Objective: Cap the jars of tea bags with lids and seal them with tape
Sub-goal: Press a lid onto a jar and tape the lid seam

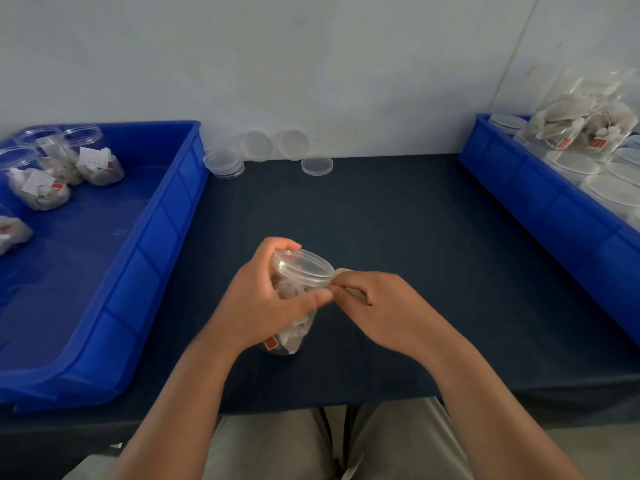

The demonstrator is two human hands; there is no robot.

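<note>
We see a clear jar [292, 336] of tea bags near the middle of the dark counter [433, 244], tilted with its top leaning away from us, and its clear lid [303, 268] already sits on its mouth. The left hand [263, 303] grips the jar's body, fingers curled round the far side and the thumb lying across the front just below the lid. The right hand [377, 306] pinches a yellowish strip of tape [343, 270] at the lid's right edge, close to the left thumb; we cannot tell how far the tape is stuck down. A blue bin [156, 237] on the left holds several capped jars [41, 192] of tea bags. At the back of the counter we see loose lids [317, 165]: one lying alone, a short stack beside the left bin, and two leaning on the wall. A second blue bin [519, 174] on the right carries a clear bag of tea bags [581, 123] and pale round tops; we cannot tell if these are lids or jars.
</note>
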